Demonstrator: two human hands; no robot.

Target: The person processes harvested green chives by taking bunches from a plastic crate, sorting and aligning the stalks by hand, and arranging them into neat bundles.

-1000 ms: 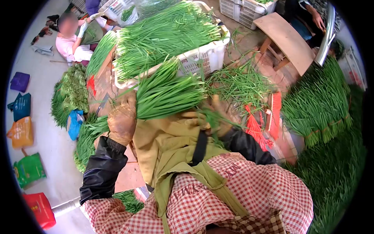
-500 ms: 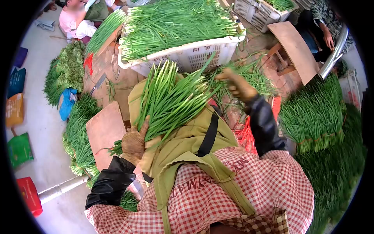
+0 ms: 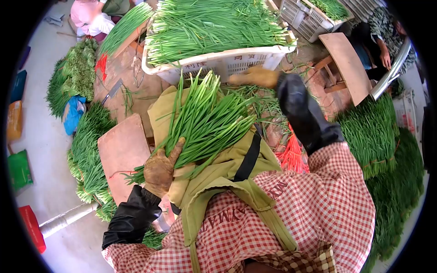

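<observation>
A loose bunch of garlic chives [image 3: 207,120] lies across my lap on the olive apron [image 3: 227,159], pale stem ends pointing away from me. My gloved left hand [image 3: 160,170] is closed around the bunch's leafy lower end, thumb on top. My gloved right hand [image 3: 256,77], blurred by motion, is stretched out to the left beyond the bunch, close to the front of the white crate [image 3: 218,63]. Nothing shows in its grasp, and it looks apart from the chives on my lap. More chives [image 3: 218,29] fill the crate.
Loose chive leaves [image 3: 264,107] litter the floor before me. Red ties [image 3: 293,152] hang by my right side. A knife [image 3: 112,91] lies left of the crate. Bundled chives [image 3: 368,132] stand at right. Wooden boards [image 3: 346,66] and other people [image 3: 384,57] are nearby.
My right hand has swung left and slightly toward the crate, its forearm now more upright in view. My left hand keeps hold of the chives. The view has shifted slightly.
</observation>
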